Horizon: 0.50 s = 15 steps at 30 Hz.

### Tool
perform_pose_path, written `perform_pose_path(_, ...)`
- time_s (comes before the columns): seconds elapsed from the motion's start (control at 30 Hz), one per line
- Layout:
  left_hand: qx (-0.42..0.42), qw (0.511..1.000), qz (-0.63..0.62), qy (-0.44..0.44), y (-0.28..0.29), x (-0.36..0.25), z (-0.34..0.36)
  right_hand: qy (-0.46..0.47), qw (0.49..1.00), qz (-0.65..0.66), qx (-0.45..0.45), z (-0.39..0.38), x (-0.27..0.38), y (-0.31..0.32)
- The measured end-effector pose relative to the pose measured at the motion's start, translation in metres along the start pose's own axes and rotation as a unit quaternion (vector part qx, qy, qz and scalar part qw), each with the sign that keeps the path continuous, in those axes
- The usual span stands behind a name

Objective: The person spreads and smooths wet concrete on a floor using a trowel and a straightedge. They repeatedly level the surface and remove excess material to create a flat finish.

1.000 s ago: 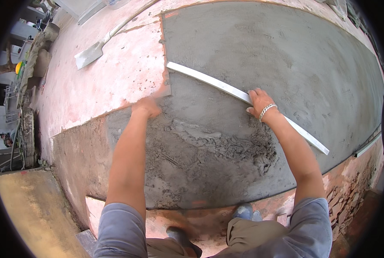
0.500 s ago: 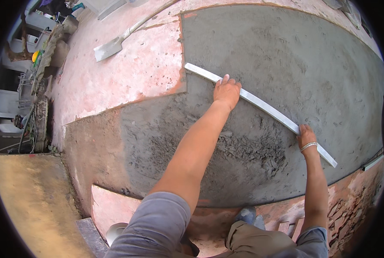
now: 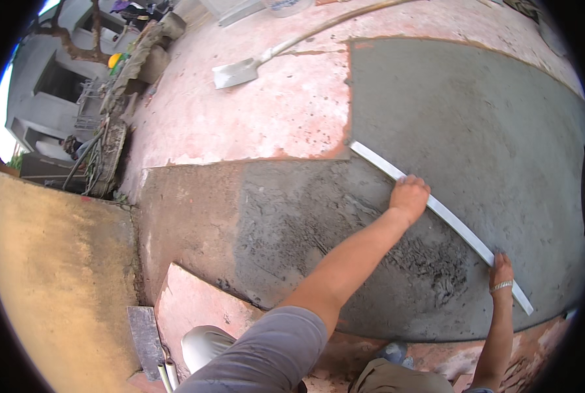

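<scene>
A long, straight metal screed bar (image 3: 461, 230) lies slantwise on wet grey mortar (image 3: 479, 124). My left hand (image 3: 410, 198) grips its upper part, fingers wrapped over the far edge. Closer to its lower right end, my right hand (image 3: 501, 270), with a chain bracelet at the wrist, also holds the bar. The bar's upper end is close to the corner of a pink slab (image 3: 253, 121). Beyond the bar the mortar is mostly smooth; on my side lies rough, lumpy mortar (image 3: 436, 265).
A shovel (image 3: 237, 73) rests on the pink slab. To the left stand a yellowish wall (image 3: 56, 275) and a planter-like edge with branches (image 3: 112, 154). A dark flat board (image 3: 145, 335) lies at lower left. My shoe (image 3: 392, 352) is by the mortar's near edge.
Both hands have drawn the bar toward me, its upper end sliding along the slab's edge to near the corner. The view has swung left, so the scene sits farther right.
</scene>
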<state>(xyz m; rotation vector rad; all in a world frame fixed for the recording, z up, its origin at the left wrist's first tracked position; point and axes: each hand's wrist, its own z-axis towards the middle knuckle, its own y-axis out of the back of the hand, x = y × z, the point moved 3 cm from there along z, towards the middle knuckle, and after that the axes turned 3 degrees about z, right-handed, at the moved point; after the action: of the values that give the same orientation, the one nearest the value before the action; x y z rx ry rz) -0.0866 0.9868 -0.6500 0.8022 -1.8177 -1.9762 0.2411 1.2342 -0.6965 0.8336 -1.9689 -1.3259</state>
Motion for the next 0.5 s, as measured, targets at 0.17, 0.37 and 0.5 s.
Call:
perform_pose_path(0.17, 0.01, 1.0, 0.001, 0.016, -0.003, -0.008, -0.011, -0.002, 1.0, 0.011, 0.001, 0.0, -0.015, -0.015)
perform_pose_path(0.37, -0.004, 1.0, -0.015, 0.013, -0.001, -0.011, -0.02, 0.042, 0.997, 0.011, -0.07, -0.011, -0.018, -0.013)
perform_pose_path(0.5, -0.038, 0.999, 0.004, 0.005, -0.002, -0.016, -0.031, 0.05, 0.998, -0.022, -0.033, -0.018, -0.013, 0.0)
